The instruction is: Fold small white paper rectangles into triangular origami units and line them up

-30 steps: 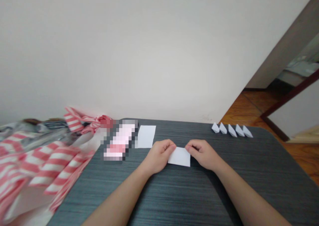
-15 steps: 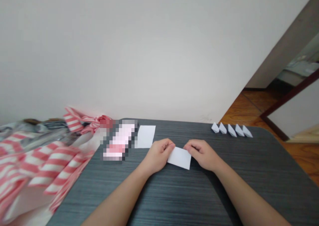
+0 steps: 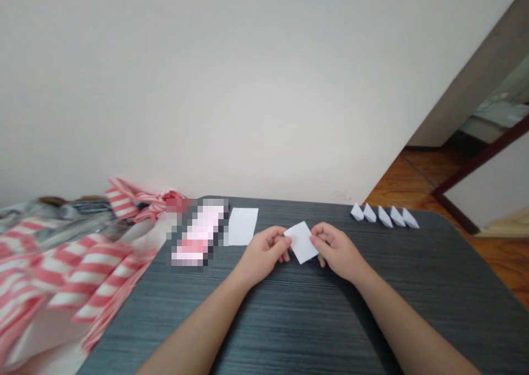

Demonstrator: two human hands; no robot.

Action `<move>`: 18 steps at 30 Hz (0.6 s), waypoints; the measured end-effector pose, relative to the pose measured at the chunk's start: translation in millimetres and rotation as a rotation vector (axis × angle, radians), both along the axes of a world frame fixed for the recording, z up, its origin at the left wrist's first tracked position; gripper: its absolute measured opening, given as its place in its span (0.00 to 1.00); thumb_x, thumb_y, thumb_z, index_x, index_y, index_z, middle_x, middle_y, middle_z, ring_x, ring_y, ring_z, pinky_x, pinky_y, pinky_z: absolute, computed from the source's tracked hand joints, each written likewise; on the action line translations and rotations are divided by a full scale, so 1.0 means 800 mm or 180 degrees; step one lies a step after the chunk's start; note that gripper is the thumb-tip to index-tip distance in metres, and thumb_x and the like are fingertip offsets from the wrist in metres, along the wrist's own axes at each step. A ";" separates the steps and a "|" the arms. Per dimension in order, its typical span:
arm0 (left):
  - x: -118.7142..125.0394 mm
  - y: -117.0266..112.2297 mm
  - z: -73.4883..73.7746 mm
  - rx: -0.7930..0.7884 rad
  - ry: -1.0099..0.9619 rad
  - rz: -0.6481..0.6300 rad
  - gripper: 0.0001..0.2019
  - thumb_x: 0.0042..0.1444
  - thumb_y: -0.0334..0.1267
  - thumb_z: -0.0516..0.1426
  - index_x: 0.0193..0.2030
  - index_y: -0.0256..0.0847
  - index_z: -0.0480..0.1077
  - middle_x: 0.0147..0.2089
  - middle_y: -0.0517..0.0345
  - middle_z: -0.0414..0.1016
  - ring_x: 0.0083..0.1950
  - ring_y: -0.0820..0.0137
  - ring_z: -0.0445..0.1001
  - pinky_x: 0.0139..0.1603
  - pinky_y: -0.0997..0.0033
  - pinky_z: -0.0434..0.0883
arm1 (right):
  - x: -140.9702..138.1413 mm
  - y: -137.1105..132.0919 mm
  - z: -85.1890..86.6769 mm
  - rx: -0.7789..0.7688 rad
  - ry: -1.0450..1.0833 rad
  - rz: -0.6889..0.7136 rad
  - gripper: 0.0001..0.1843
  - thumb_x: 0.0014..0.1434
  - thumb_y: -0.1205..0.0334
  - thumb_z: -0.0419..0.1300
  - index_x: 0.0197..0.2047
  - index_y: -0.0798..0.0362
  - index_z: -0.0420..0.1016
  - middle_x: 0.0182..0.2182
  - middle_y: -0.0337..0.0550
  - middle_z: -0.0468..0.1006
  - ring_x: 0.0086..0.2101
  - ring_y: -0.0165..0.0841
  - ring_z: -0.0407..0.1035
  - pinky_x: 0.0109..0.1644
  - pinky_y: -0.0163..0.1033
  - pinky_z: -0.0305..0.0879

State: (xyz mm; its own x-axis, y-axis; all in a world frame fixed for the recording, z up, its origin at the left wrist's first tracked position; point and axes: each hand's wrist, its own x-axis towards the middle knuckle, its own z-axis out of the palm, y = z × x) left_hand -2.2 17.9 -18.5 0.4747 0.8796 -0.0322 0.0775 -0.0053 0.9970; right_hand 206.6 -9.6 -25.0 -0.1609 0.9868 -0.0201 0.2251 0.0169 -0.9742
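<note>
Held up between both hands is a small white paper piece (image 3: 301,242), tilted like a diamond. My left hand (image 3: 264,251) pinches its left corner, and my right hand (image 3: 335,251) pinches its right edge. Just left of my left hand, a flat white paper sheet (image 3: 243,226) lies on the dark grey wood-grain table (image 3: 314,314). Several small folded paper boats (image 3: 384,216) stand in a row at the far right of the table.
A pixelated pink and white object (image 3: 198,234) lies left of the flat sheet. Pink and white striped cloth (image 3: 91,276) heaps over the table's left side. A white wall (image 3: 248,88) rises behind the table, and a wooden floor (image 3: 417,179) shows at right.
The paper piece has been lifted and turned from a flat-lying rectangle to a tilted diamond, and looks shorter. Both hands have moved slightly closer together around it.
</note>
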 end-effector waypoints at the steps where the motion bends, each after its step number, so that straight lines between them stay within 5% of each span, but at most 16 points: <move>1: 0.000 0.000 0.000 0.0016 0.0074 -0.0004 0.12 0.61 0.46 0.56 0.40 0.37 0.69 0.24 0.61 0.73 0.25 0.72 0.69 0.29 0.75 0.66 | -0.001 0.000 -0.001 -0.0100 0.0138 0.0020 0.08 0.64 0.54 0.54 0.38 0.50 0.63 0.19 0.31 0.70 0.15 0.27 0.63 0.18 0.30 0.55; 5: 0.001 -0.002 0.004 0.0074 0.0189 0.0115 0.12 0.61 0.44 0.56 0.32 0.38 0.66 0.23 0.63 0.71 0.24 0.74 0.68 0.27 0.76 0.64 | -0.003 -0.004 0.001 -0.0102 0.0133 0.0274 0.08 0.64 0.56 0.53 0.37 0.50 0.61 0.23 0.34 0.75 0.16 0.27 0.65 0.20 0.31 0.58; 11: 0.003 -0.003 0.003 0.0211 0.0154 0.0182 0.10 0.62 0.43 0.54 0.34 0.39 0.66 0.22 0.66 0.67 0.24 0.74 0.66 0.27 0.76 0.63 | -0.002 -0.007 0.011 0.0278 -0.0085 0.0403 0.02 0.62 0.65 0.57 0.36 0.53 0.68 0.24 0.36 0.74 0.24 0.28 0.68 0.29 0.32 0.62; 18: 0.001 -0.004 -0.004 0.0352 0.0293 0.0084 0.09 0.64 0.43 0.53 0.40 0.39 0.68 0.25 0.64 0.68 0.26 0.73 0.67 0.29 0.75 0.64 | -0.002 -0.006 0.009 0.0128 0.0023 0.0334 0.02 0.63 0.65 0.55 0.40 0.53 0.68 0.21 0.34 0.74 0.17 0.24 0.61 0.21 0.29 0.54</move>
